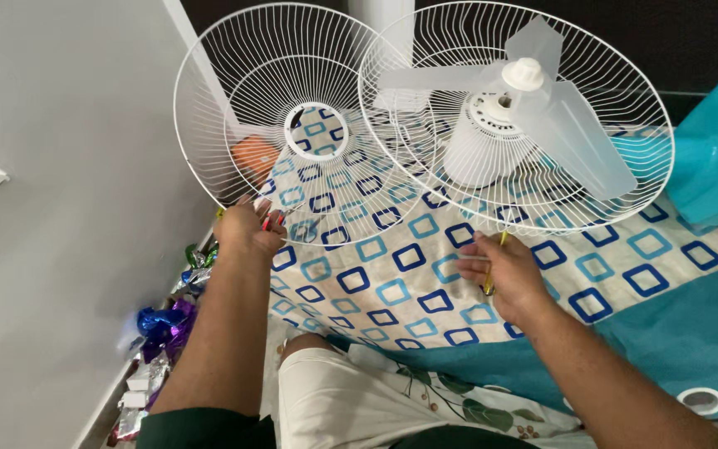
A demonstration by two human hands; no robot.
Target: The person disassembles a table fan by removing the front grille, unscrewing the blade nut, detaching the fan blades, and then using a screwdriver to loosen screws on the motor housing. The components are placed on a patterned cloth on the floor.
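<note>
Fan guards are what I am busy with: the loose front guard (292,125) stands tilted on its rim on the patterned sheet (409,266), left of the fan body, and overlaps the rear guard (592,199), which remains mounted around the motor housing (479,150). The translucent blades (558,116) and their white hub cap (523,73) sit in place on the shaft, so I judge the front guard is off and the blades are not; whether I am taking the fan apart or putting it back together I cannot tell from this view. My left hand (245,229) is closed on the lower rim of the loose guard, with something small and red (274,219) just beside the fingers; I cannot tell what it is. My right hand (508,274) rests on the sheet below the rear guard, fingers curled around a slim yellow-handled tool (492,278), probably a screwdriver, though its tip is hidden. Near my left forearm, along the grey wall (68,208), lies a heap of shiny foil wrappers (164,320). A teal cushion (712,166) lies at the far right.
</note>
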